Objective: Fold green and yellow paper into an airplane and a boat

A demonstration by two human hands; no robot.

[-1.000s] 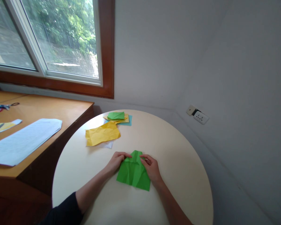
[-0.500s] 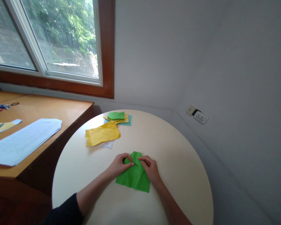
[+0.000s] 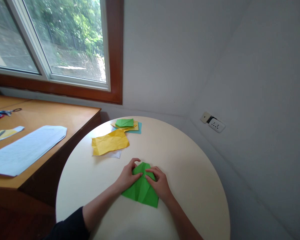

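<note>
We see soft daylight entering through the white-framed glass window [image 3: 52, 43] at upper left, where the foliage outside is overexposed and washed pale. It spreads evenly over the round cream table [image 3: 190, 173], leaving faint shadows and no hard glare. The plain grey wall [image 3: 215, 60] dims toward the right. Straight lines bow near the edges, and fine detail looks slightly soft
</note>
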